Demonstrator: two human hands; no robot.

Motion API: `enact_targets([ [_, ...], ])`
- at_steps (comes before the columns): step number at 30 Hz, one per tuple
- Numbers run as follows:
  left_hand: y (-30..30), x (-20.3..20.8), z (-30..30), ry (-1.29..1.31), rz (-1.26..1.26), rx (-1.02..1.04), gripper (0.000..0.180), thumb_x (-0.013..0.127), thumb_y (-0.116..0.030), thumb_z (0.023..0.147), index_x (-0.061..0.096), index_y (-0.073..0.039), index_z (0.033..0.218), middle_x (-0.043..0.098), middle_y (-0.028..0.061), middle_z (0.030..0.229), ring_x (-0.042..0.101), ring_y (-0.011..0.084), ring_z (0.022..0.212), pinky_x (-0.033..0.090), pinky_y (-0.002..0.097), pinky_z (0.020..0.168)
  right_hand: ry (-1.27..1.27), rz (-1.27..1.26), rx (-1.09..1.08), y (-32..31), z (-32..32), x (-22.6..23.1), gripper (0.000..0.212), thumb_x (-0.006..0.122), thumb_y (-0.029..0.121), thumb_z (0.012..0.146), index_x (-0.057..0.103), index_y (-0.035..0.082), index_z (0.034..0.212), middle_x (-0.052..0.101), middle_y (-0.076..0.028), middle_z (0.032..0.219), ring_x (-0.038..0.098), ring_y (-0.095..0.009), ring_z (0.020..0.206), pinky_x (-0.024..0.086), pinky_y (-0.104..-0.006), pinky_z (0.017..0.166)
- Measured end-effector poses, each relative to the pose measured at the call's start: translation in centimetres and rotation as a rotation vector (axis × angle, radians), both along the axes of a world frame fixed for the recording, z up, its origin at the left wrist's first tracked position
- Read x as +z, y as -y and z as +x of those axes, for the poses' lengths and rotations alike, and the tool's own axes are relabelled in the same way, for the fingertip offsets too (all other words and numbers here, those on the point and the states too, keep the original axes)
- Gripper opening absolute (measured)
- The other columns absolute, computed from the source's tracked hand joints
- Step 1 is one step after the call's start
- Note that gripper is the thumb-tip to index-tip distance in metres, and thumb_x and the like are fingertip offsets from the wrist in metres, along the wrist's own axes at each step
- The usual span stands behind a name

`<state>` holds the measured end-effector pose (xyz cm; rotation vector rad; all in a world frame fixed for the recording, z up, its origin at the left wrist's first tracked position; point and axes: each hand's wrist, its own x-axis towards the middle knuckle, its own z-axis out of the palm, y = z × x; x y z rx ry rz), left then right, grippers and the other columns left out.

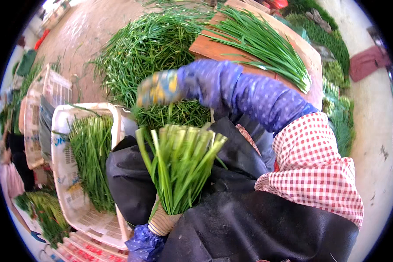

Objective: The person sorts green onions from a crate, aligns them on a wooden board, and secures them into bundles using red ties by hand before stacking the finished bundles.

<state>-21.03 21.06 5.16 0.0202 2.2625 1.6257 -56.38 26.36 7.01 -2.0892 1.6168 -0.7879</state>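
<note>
One bunch of flat green stalks (pixel 179 166) stands fanned above the wearer's lap, pale ends up and spreading at the top. Its lower part is gripped by the left hand (pixel 163 220), in a striped glove, the fingers wrapped round the stalks and partly hidden by them. Beneath spreads a black apron (pixel 257 227).

Beyond the pale ends, the right hand (pixel 159 89), in a blue and yellow glove, is blurred above a loose green heap (pixel 148 48); I cannot tell whether its fingers are spread or pressed together. The right forearm, sleeved in purple, crosses in front of a wooden desk (pixel 205 48), whose left corner meets the heap. Long greens (pixel 266 46) lie slantwise on it.

Just left of the lap, a white basket (pixel 59 166) holds more greens (pixel 94 157); its raised rim bounds that side. Open brown floor (pixel 87 26) lies upper left, and a pale strip of floor (pixel 373 126) far right.
</note>
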Motion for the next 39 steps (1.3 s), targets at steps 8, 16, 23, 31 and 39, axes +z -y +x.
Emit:
enact_targets([
  [8, 2.6, -0.1, 6.0, 0.346, 0.465, 0.5, 0.082, 0.083, -0.031, 0.057, 0.049, 0.001, 0.124, 0.059, 0.009, 0.113, 0.057, 0.0221, 0.101, 0.046, 0.0357, 0.087, 1.016, 0.124, -1.038, -15.4, 1.8, 6.3, 0.047, 0.067, 0.042, 0.08, 0.059, 0.008, 0.111, 0.06, -0.002, 0.077, 0.052, -0.008, 0.062, 0.047, -0.0261, 0.047],
  [16, 3.2, -1.6, 7.6, 0.341, 0.516, 0.508, 0.079, 0.083, -0.027, 0.059, 0.047, 0.0, 0.125, 0.059, 0.0092, 0.114, 0.057, 0.0229, 0.102, 0.045, 0.0365, 0.088, 0.938, 0.297, -0.898, -16.3, 11.6, -5.6, 0.075, 0.079, 0.02, 0.073, 0.036, 0.008, 0.133, 0.058, -0.007, 0.106, 0.054, -0.013, 0.094, 0.045, -0.0291, 0.084],
  [23, 3.1, -0.9, 7.7, 0.35, 0.497, 0.526, 0.077, 0.083, -0.025, 0.06, 0.048, 0.0, 0.124, 0.059, 0.0094, 0.113, 0.057, 0.0232, 0.101, 0.045, 0.0361, 0.088, 0.3, 0.329, -0.783, -12.4, 9.6, -7.6, 0.029, 0.057, 0.026, 0.088, 0.054, 0.007, 0.11, 0.061, -0.003, 0.088, 0.06, -0.016, 0.074, 0.05, -0.0277, 0.062],
  [31, 2.8, -1.0, 7.0, 0.358, 0.501, 0.539, 0.075, 0.083, -0.023, 0.06, 0.049, -0.001, 0.122, 0.06, 0.0098, 0.113, 0.057, 0.0236, 0.101, 0.045, 0.0357, 0.088, 0.614, 0.818, -0.482, -10.4, 3.2, 1.0, 0.054, 0.072, 0.048, 0.073, 0.06, 0.01, 0.11, 0.061, -0.01, 0.105, 0.056, -0.022, 0.1, 0.047, -0.0351, 0.087],
  [39, 2.4, -0.4, 4.4, 0.355, 0.472, 0.54, 0.073, 0.083, -0.022, 0.06, 0.05, -0.001, 0.121, 0.06, 0.0101, 0.113, 0.058, 0.024, 0.1, 0.045, 0.0353, 0.088, 0.801, 0.707, -0.224, -10.0, 6.1, -0.6, 0.051, 0.065, 0.03, 0.081, 0.051, 0.004, 0.122, 0.055, -0.014, 0.118, 0.056, -0.025, 0.103, 0.045, -0.0337, 0.09],
])
